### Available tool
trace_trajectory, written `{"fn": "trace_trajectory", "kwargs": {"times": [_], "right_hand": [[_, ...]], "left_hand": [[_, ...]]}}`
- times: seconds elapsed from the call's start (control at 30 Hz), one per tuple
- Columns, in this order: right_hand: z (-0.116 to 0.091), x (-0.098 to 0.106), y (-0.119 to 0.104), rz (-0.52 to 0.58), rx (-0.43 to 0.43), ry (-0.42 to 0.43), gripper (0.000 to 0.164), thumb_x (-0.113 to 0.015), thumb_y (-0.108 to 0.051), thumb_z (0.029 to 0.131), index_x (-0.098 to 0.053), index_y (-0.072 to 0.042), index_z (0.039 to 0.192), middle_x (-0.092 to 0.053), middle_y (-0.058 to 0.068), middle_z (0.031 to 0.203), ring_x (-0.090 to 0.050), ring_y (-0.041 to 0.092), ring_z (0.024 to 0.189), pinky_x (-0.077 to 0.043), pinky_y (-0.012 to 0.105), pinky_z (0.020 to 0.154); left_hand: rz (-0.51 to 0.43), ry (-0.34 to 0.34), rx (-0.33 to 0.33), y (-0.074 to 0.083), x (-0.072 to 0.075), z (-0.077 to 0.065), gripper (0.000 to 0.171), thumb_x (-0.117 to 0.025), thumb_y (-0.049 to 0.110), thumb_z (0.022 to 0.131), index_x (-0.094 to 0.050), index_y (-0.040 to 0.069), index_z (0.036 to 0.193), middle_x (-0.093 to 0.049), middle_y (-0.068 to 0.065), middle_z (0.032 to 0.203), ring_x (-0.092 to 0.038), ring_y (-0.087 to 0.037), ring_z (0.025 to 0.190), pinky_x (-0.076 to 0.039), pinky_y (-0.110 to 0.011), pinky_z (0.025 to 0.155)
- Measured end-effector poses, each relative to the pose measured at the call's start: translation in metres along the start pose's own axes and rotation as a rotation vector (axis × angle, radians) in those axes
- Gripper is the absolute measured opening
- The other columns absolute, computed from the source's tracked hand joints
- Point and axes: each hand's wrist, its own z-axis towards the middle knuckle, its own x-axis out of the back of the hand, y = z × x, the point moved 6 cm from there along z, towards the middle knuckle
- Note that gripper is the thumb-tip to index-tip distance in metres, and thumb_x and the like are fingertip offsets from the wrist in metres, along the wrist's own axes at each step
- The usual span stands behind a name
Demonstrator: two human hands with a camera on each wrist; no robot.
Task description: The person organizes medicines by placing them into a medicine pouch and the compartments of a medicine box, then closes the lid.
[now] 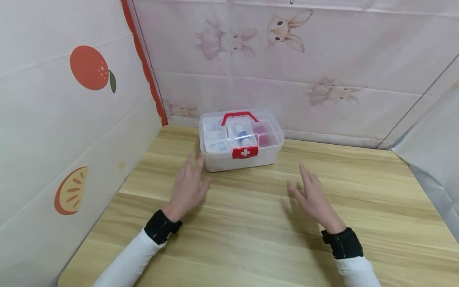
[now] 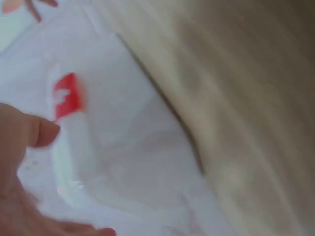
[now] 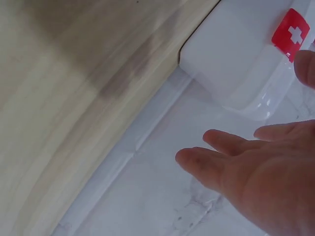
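A white first-aid box (image 1: 267, 159) with a clear lid stands at the back of the table, its red carry handle (image 1: 239, 114) folded on top. On its front is a red latch (image 1: 245, 152) with a white cross. Through the lid show pale packets (image 1: 216, 137), a blue-and-white bottle (image 1: 242, 134) and something dark pink (image 1: 261, 135). My left hand (image 1: 187, 187) reaches with spread fingers close to the box's front left corner. My right hand (image 1: 312, 197), fingers extended, is over the table to the right of the box and holds nothing. The left wrist view is blurred.
The wood-grain table (image 1: 229, 239) extends around and in front of the box. Behind it hangs a pink cloth (image 1: 258, 87) printed with rabbits. A white cloth (image 1: 46, 131) with fruit prints runs along the left side, and pale cloth (image 1: 437, 159) borders the right.
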Motion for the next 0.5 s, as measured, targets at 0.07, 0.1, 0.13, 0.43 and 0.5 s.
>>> {"fn": "trace_trajectory", "kwargs": {"times": [0.07, 0.1, 0.13, 0.43, 0.5], "right_hand": [[-0.005, -0.003, -0.002, -0.050, 0.002, 0.005, 0.076, -0.054, -0.031, 0.103, -0.011, 0.000, 0.157, -0.015, 0.038, 0.155, -0.012, 0.056, 0.143, -0.016, 0.069, 0.111], [-0.005, -0.005, -0.002, -0.086, 0.004, 0.004, 0.074, -0.052, -0.033, 0.103, -0.014, 0.000, 0.157, -0.015, 0.039, 0.155, -0.011, 0.056, 0.143, -0.015, 0.069, 0.112], [-0.005, -0.008, -0.004, -0.122, 0.005, -0.002, 0.073, -0.051, -0.035, 0.104, -0.016, 0.001, 0.157, -0.015, 0.039, 0.155, -0.009, 0.057, 0.143, -0.013, 0.069, 0.112], [-0.002, -0.035, -0.019, -0.270, 0.020, -0.094, 0.068, -0.043, -0.046, 0.104, -0.021, -0.011, 0.158, -0.007, 0.028, 0.162, 0.000, 0.051, 0.148, -0.009, 0.070, 0.113], [-0.003, -0.037, -0.021, -0.281, 0.027, -0.105, 0.068, -0.043, -0.048, 0.104, -0.022, -0.012, 0.158, -0.007, 0.027, 0.162, 0.001, 0.050, 0.148, -0.008, 0.070, 0.112]], "left_hand": [[0.027, -0.044, -0.086, 0.016, 0.001, -0.004, 0.081, -0.067, 0.032, 0.094, -0.023, 0.010, 0.158, -0.016, -0.028, 0.160, -0.023, -0.047, 0.145, -0.025, -0.063, 0.113], [0.040, -0.079, -0.134, 0.024, -0.001, -0.006, 0.078, -0.066, 0.037, 0.095, -0.027, 0.011, 0.157, -0.018, -0.027, 0.160, -0.020, -0.045, 0.147, -0.022, -0.062, 0.114], [0.048, -0.127, -0.176, 0.033, -0.004, -0.007, 0.076, -0.064, 0.042, 0.095, -0.029, 0.014, 0.157, -0.018, -0.025, 0.161, -0.017, -0.043, 0.148, -0.021, -0.062, 0.115], [0.024, -0.436, -0.255, 0.069, -0.041, -0.001, 0.081, -0.044, 0.068, 0.094, -0.014, 0.031, 0.159, 0.005, -0.009, 0.167, 0.010, -0.030, 0.152, -0.004, -0.056, 0.120], [0.026, -0.453, -0.256, 0.069, -0.044, 0.000, 0.081, -0.044, 0.068, 0.095, -0.013, 0.031, 0.160, 0.008, -0.008, 0.166, 0.013, -0.029, 0.152, -0.002, -0.056, 0.119]]}}
